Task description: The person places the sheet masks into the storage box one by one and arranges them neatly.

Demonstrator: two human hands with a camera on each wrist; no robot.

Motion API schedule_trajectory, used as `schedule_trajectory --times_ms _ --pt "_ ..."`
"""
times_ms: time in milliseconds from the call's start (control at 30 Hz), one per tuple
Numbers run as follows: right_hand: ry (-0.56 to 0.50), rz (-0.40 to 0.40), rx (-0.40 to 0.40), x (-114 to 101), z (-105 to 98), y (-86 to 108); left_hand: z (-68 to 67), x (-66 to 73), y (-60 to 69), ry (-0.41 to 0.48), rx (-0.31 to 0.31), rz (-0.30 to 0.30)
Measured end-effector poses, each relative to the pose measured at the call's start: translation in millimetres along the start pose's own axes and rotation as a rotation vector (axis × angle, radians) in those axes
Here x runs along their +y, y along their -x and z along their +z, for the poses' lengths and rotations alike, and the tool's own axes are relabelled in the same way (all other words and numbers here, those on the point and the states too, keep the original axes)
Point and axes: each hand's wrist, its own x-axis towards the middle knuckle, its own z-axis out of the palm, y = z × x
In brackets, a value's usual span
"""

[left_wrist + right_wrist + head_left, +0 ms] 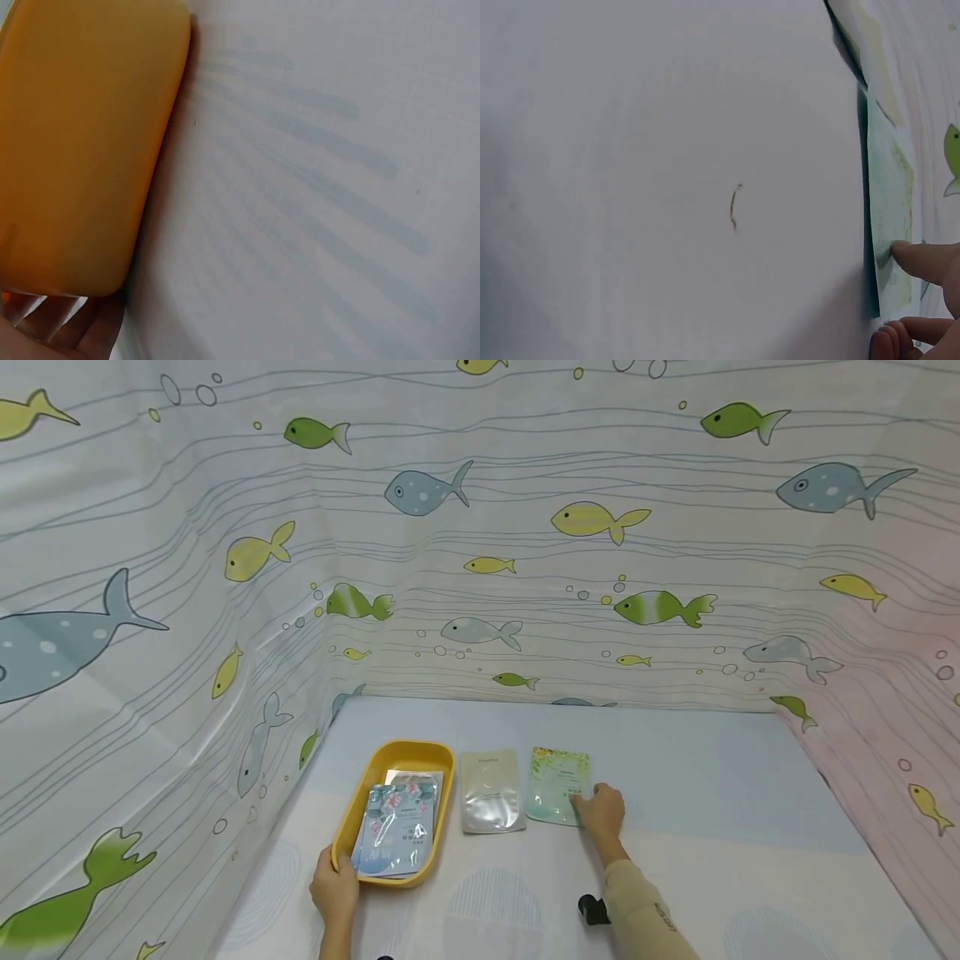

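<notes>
My left hand (335,887) grips the lower left corner of a yellow plastic tray (408,882), thumb at the rim. In the left wrist view, its fingers (97,330) lie against the end of the tray. Inside the tray lie several flat packets, the top one a blue floral packet (397,827). At the lower right edge of a green leafy packet (555,781), my right hand (603,814) pinches it. The right wrist view has the thumb (911,255) on the packet's face and the other fingers curled by its edge. Between tray and green packet lies a beige-silver packet (491,793).
All of this is on a pale, patterned table cover (690,793). Fish-printed sheeting (540,560) hangs behind and along both sides. A black object (593,910) sits beside the right sleeve (641,902).
</notes>
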Motion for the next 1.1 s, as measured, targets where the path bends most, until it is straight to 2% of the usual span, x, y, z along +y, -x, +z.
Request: schedule_trajectory --times_ms 167,500,700,833,1100 --pt "-0.009 0.019 -0.033 -3.1 0.2 0.4 0.3 0.5 0.1 0.0 -0.003 -0.001" --pt "-0.042 0.07 -0.043 -8.4 -7.4 -0.7 -1.4 3.4 1.1 -0.001 -0.017 -0.027" --pt "-0.052 0.113 -0.07 -4.2 -7.7 -4.9 -1.0 2.7 1.6 0.014 0.004 0.003" --pt "-0.07 0.103 -0.091 0.2 -7.5 -6.9 -0.6 0.7 2.1 0.025 0.025 0.029" --pt "-0.148 0.099 -0.175 3.3 -14.0 -7.6 -0.5 0.0 0.6 0.02 -0.009 -0.002"
